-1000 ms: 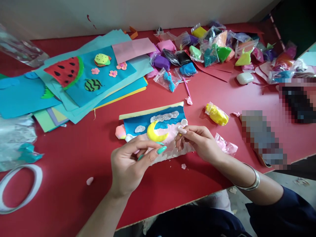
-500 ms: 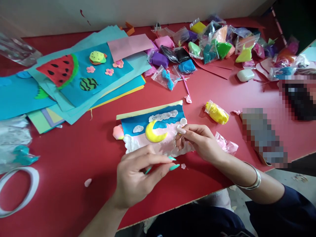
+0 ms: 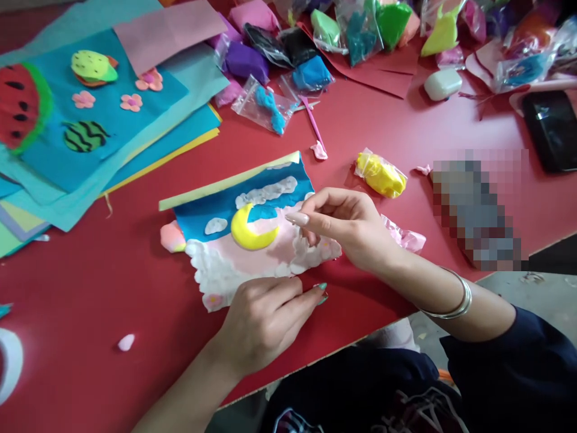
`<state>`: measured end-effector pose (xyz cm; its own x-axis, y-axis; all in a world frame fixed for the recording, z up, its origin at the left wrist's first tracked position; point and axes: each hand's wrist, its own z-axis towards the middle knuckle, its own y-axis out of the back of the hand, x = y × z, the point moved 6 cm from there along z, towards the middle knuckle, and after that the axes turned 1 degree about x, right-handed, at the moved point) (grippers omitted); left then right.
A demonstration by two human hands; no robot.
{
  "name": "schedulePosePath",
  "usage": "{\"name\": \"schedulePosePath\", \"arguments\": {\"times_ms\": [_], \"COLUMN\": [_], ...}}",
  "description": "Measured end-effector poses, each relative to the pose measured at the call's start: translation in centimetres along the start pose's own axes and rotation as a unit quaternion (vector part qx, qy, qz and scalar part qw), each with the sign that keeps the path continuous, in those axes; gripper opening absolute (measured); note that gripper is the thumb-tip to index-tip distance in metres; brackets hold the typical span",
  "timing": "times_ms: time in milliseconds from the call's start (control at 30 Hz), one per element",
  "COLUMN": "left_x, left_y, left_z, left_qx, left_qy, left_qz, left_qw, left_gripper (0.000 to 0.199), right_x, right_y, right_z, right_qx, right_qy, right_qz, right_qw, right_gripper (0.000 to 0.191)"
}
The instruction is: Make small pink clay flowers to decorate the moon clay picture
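Observation:
A clay picture on blue paper (image 3: pixel 193 221) lies on the red table, with a yellow crescent moon (image 3: pixel 246 231), white clouds (image 3: pixel 269 191) and a pale pink area edged in white. My left hand (image 3: pixel 270 319) is at the picture's lower edge, its green-nailed fingertips pinched together; whatever is between them is too small to make out. Over the picture's right side hovers my right hand (image 3: pixel 345 225), thumb and finger closed in a pinch, and I cannot make out what it holds. A pink clay lump (image 3: pixel 172 236) touches the picture's left edge.
Bagged coloured clays (image 3: pixel 311 75) line the back. A pink tool (image 3: pixel 313 123) and bagged yellow clay (image 3: pixel 381 173) lie behind the hands. Papers with a clay watermelon (image 3: pixel 20 108) are at left. A white ring (image 3: pixel 11 364) is at lower left, phones at right.
The view has shifted, so the table's things appear further left and higher. My left hand has closed its fingertips and lowered beside the picture. The small pink flower by it no longer shows on the table.

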<state>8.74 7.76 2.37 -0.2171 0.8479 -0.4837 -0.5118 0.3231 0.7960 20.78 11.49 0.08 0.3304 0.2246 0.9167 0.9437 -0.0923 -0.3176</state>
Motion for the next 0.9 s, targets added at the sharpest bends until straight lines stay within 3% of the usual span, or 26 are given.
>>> {"name": "schedulePosePath", "arguments": {"times_ms": [333, 900], "left_x": [0.47, 0.17], "left_y": [-0.79, -0.96], "left_z": [-0.15, -0.18], "left_qx": [0.019, 0.035], "left_qy": [0.0, -0.021], "left_qz": [0.002, 0.01], "left_qw": [1.0, 0.999], "left_gripper": [0.012, 0.009], "right_x": [0.36, 0.64], "right_y": [-0.16, -0.29], "right_z": [-0.34, -0.32], "right_qx": [0.001, 0.002], "right_qy": [-0.023, -0.029], "right_qz": [-0.005, -0.002], "right_qw": [1.0, 1.0], "right_gripper": [0.014, 0.015]}}
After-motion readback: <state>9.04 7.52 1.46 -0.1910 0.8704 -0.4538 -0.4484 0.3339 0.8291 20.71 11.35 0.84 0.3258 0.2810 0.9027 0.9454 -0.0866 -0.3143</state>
